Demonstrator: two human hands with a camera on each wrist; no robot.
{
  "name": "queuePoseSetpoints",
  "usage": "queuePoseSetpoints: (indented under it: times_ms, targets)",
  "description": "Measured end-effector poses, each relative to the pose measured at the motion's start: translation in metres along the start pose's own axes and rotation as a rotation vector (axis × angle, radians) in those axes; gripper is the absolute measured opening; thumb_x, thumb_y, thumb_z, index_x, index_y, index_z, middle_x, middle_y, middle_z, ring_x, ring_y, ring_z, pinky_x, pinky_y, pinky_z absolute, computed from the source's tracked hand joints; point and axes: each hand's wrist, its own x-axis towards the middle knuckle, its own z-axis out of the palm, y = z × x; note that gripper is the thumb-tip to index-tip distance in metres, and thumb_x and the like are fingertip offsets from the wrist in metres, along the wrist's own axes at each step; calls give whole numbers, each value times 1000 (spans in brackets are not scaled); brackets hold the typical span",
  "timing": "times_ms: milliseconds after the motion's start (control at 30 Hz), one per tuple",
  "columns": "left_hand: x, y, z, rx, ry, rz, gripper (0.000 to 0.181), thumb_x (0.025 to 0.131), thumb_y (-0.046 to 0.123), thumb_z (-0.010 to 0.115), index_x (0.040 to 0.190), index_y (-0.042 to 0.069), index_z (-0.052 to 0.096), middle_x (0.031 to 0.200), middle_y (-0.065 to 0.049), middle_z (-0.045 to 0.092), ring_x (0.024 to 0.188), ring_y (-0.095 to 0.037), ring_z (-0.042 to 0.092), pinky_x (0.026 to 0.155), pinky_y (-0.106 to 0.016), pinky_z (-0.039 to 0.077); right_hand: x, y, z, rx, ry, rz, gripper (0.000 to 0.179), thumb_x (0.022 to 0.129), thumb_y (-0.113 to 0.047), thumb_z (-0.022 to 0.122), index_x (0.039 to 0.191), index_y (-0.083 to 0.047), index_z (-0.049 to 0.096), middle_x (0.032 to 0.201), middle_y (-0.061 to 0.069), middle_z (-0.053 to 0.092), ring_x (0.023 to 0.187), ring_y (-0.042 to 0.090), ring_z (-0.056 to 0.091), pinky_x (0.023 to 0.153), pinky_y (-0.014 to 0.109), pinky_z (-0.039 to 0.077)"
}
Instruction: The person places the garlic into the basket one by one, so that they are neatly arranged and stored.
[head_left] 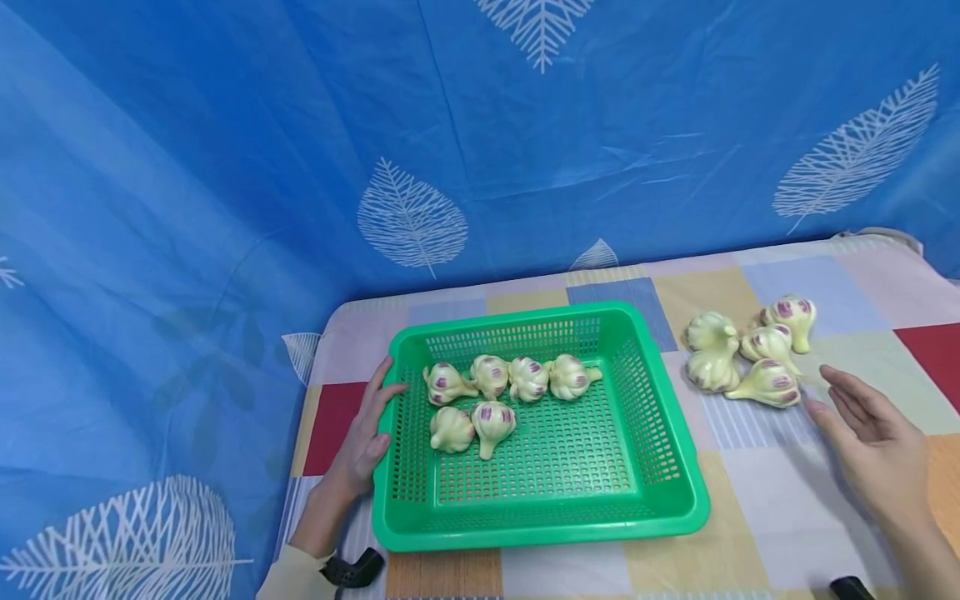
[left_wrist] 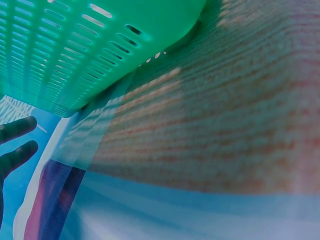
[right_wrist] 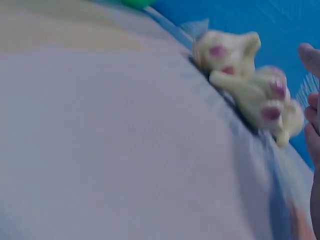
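A green plastic basket (head_left: 660,417) with slotted walls stands on the table, and several garlic bulbs (head_left: 493,423) with purple marks lie inside it toward the left and back. My left hand (head_left: 367,433) rests at the basket's left rim, its extended fingers overlapping the edge; two fingers (left_wrist: 17,159) show beside the basket in the left wrist view. To the right of the basket, several more garlic bulbs (head_left: 767,383) lie clustered on the cloth. My right hand (head_left: 877,433) hovers just right of that cluster, fingers loosely bent and holding nothing.
A patchwork tablecloth (head_left: 555,575) covers the table. Blue curtains (head_left: 525,208) with white leaf prints hang behind and at the left. Dark wrist devices (head_left: 352,570) show at both wrists.
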Motion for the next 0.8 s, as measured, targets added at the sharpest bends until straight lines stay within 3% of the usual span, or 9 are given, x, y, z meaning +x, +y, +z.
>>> queuePoseSetpoints:
  times_ms: [167, 333, 633, 800]
  targets:
    - [0, 0, 0, 13, 0, -3, 68, 100, 51, 39, 143, -1, 42, 166, -15, 11, 147, -35, 21, 100, -35, 48, 1, 30, -12, -127, -72, 149, 62, 99, -7, 62, 156, -5, 36, 157, 0, 41, 139, 1, 36, 102, 7, 30]
    - [-1, 1, 0, 18, 11, -5, 67, 100, 51, 39, 144, 0, 42, 165, -16, 12, 147, -34, 21, 99, -34, 48, 22, 48, -17, -203, -152, 225, 68, 104, -25, 55, 161, -11, 21, 164, 2, 27, 144, -1, 26, 100, 1, 24]
    - [-2, 2, -1, 14, 8, 5, 65, 100, 49, 40, 144, 1, 42, 165, -17, 12, 146, -35, 22, 99, -35, 49, 75, 63, -8, -223, -244, 268, 78, 103, -36, 57, 162, -8, 14, 164, 17, 20, 149, 12, 22, 99, 2, 24]
    - [-1, 2, -2, 25, 1, 6, 66, 100, 50, 39, 145, 2, 42, 165, -17, 11, 147, -35, 21, 101, -36, 47, 96, 65, -1, -174, -298, 282, 84, 100, -35, 62, 161, -6, 11, 164, 21, 13, 149, 14, 19, 102, 6, 24]
